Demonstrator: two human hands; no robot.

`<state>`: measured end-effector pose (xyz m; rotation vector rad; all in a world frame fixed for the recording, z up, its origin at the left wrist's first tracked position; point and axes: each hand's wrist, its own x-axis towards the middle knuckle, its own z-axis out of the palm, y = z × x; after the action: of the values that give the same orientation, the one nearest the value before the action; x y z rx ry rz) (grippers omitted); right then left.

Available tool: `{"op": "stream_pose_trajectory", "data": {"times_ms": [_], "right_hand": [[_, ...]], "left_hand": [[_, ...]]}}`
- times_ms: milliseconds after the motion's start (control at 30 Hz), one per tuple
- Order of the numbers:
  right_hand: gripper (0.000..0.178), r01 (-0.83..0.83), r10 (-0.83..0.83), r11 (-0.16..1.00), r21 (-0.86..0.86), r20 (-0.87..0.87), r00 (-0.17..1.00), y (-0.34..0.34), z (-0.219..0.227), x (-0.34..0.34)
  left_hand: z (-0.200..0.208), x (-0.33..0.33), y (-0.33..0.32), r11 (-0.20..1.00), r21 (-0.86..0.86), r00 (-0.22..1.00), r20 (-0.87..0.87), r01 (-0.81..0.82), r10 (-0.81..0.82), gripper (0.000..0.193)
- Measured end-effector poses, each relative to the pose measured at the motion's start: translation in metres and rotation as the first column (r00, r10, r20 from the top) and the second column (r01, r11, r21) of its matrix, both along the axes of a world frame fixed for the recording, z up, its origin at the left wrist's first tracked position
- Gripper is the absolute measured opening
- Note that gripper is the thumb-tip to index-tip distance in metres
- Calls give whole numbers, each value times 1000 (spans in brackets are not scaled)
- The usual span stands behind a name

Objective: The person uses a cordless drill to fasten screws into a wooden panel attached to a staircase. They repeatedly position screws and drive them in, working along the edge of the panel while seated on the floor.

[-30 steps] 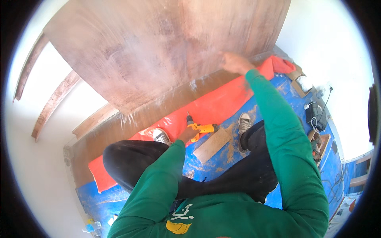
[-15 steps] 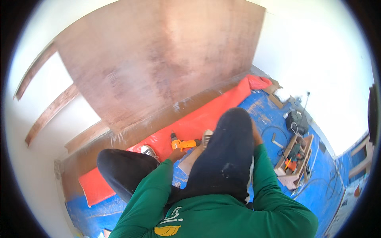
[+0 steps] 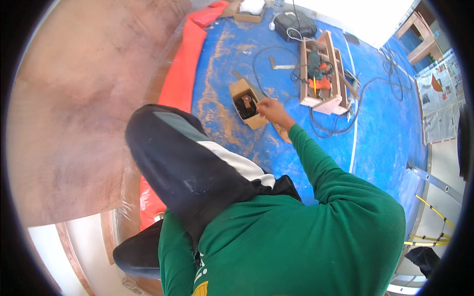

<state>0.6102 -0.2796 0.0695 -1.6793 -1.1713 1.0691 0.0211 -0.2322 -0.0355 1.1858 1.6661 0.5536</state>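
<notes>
My right hand [image 3: 274, 112] reaches to the right edge of a small open cardboard box [image 3: 255, 121] on the floor. Its fingers are curled together; whatever is in them, if anything, is too small to make out. Inside the box lie dark small pieces [image 3: 242, 109] that look like screws, with a brownish item [image 3: 247, 101] among them. Beneath my right wrist is a partly hidden orange-brown thing [image 3: 282, 133]. My left arm [image 3: 177, 251] goes down behind my bent leg, which hides the left hand.
Beyond the hand stands a wooden tool tote [image 3: 328, 104] holding a green power tool [image 3: 314, 64] and orange-handled items. Near it are a metal square [image 3: 281, 66], a black bag [image 3: 295, 25] and cables [image 3: 340, 131]. Blue sheeting [image 3: 222, 59] with dust covers the floor; a wood panel [image 3: 94, 98] stands left.
My view has swung right, toward the tool tote. The yellow drill by my left hand has gone out of sight. My right hand has moved from beside my knee out to the cardboard box.
</notes>
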Motion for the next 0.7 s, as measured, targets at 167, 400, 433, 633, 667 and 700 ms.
{"op": "stream_pose_trajectory", "data": {"times_ms": [167,400,433,633,667,700], "right_hand": [[30,364,-356,932,5,213,910,-7,-18,92],[24,39,-147,967,251,430,891,13,-16,42],[22,-56,-19,990,128,521,853,24,-16,22],[16,-525,152,848,74,915,374,80,-53,-34],[19,-365,282,918,-152,899,335,88,-61,-35],[27,-391,320,898,-203,910,264,90,-66,-29]], "left_hand": [[12,4,1,998,8,998,16,-56,56,46],[6,1,-2,992,32,991,54,-120,118,44],[6,1,-3,991,40,991,61,-124,122,44],[2,-1,-19,979,93,978,120,-181,170,42],[-1,-1,-24,973,114,973,133,-202,187,42],[-1,-6,-31,959,144,964,137,-246,227,42]]}}
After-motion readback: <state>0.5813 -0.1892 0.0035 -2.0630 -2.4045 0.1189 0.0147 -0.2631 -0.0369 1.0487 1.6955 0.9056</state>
